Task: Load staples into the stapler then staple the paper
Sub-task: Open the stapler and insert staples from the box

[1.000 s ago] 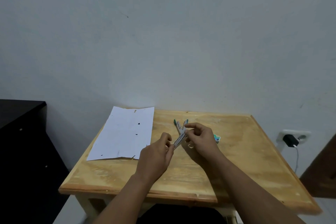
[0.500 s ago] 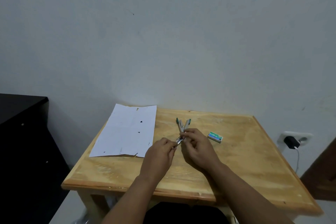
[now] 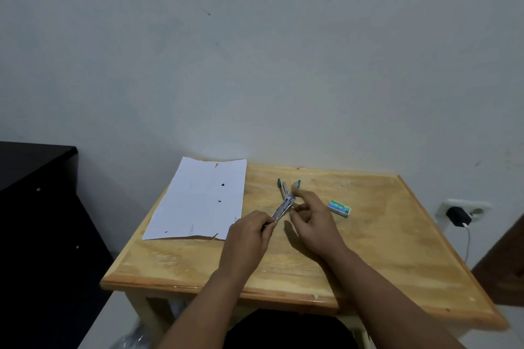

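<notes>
A small stapler (image 3: 285,202) with green tips lies swung open on the wooden table (image 3: 382,238), its metal magazine pointing toward me. My left hand (image 3: 247,238) pinches the near end of that magazine. My right hand (image 3: 314,221) hovers just right of the stapler's hinge, fingers loosely curled and blurred; whether it holds staples I cannot tell. A white sheet of paper (image 3: 198,198) lies flat at the table's left side. The green staple box (image 3: 339,208) rests to the right of my right hand.
The table stands against a pale wall. A black cabinet (image 3: 34,178) is to the left. At the right, a wall socket with a black charger (image 3: 458,215) and white cable.
My right hand has lifted off the stapler and shifted slightly right, uncovering the magazine. My left hand keeps its grip on the near end. The view has tilted a little.
</notes>
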A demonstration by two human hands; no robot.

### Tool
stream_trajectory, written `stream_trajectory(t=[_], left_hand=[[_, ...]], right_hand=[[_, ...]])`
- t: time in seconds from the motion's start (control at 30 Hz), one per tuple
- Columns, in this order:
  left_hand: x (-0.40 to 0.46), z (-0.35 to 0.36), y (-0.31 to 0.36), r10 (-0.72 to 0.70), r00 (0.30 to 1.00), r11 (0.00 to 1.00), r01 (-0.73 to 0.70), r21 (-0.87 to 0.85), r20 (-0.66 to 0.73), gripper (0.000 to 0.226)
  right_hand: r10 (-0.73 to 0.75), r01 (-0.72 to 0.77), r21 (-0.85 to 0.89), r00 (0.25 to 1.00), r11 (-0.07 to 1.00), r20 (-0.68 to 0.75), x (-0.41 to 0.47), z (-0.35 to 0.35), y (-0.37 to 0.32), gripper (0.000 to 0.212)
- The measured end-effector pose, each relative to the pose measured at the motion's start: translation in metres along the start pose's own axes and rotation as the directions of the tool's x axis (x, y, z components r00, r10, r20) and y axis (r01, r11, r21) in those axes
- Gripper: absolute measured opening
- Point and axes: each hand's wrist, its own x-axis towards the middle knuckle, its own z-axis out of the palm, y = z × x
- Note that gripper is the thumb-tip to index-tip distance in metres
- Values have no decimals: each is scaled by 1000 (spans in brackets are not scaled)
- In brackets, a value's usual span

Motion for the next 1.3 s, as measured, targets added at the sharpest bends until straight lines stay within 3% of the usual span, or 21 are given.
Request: stream_trajectory(t=[0.07, 0.2, 0.3, 0.37, 0.5, 0.63, 0.87, 1.13, 1.2, 1.3], left_hand=[[0, 0, 1, -9, 1000, 1000, 9, 9, 7, 7], [-1, -1, 4, -13, 1000, 1000, 12, 21, 17, 4], [-2, 0, 5, -8, 1000, 999, 7, 34, 27, 6], [-2, 0, 6, 2, 999, 999, -4, 46, 39, 5], [-2, -1, 7, 13, 999, 997, -17, 80, 49, 5], [-3, 1, 8, 30, 998, 993, -35, 111, 47, 5], [-1, 5, 4, 69, 996, 979, -80, 186, 62, 7], [0, 5, 5, 98, 992, 971, -112, 210, 75, 5], [0, 5, 4, 109, 991, 970, -123, 210, 77, 4], [0, 5, 4, 111, 991, 969, -125, 213, 76, 5]], right_hand=[[24, -24, 19, 1000, 1000, -19, 1, 0, 2, 75], [-95, 117, -153, 985, 981, 147, -1, 2, 8, 57], [-68, 65, -89, 997, 994, -29, -2, 4, 4, 62], [-80, 67, -121, 991, 990, -111, -3, 4, 4, 52], [-151, 111, -273, 980, 956, -130, -5, 6, 3, 30], [-177, 123, -349, 976, 929, -126, -6, 8, 5, 28], [-250, 199, -502, 968, 841, -35, 1, -4, 7, 20], [-282, 292, -725, 949, 624, 140, 13, -9, -1, 30], [-273, 292, -727, 950, 621, 149, 14, -4, 0, 25], [-251, 282, -653, 957, 703, 144, 14, 0, 5, 22]])
